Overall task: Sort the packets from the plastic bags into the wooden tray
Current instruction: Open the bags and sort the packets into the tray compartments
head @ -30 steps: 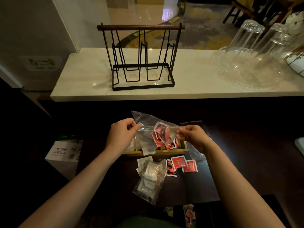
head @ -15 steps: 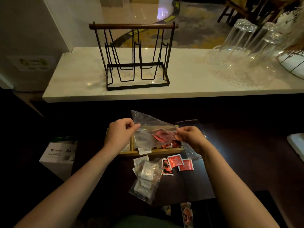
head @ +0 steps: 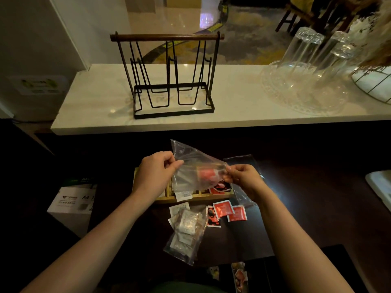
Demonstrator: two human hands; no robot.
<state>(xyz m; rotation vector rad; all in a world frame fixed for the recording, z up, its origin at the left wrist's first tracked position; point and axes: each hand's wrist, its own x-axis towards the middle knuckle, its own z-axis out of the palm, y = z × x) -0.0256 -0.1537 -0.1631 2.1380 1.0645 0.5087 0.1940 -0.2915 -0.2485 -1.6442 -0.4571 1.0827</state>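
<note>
My left hand [head: 155, 173] and my right hand [head: 243, 178] pinch opposite edges of a clear plastic bag [head: 191, 166], held just above the wooden tray [head: 201, 197]. A red packet [head: 206, 174] shows through the bag. More red packets [head: 219, 188] lie in the tray's right compartment. In front of the tray, red packets [head: 229, 211] lie loose on the dark table. A second clear bag [head: 186, 231] with white packets rests beside them. The tray's left part is hidden behind my left hand.
A black wire rack [head: 169, 81] with a wooden handle stands on the white counter [head: 232, 102] behind. A glass dish with upturned glasses [head: 306, 70] sits at its right. A paper box [head: 72, 201] is at the left, and another clear bag [head: 245, 195] lies right of the tray.
The bag has flattened and emptied: the cluster of red packets seen in it earlier has dropped into the tray, leaving one red packet inside. Both hands stay pinched on the bag.
</note>
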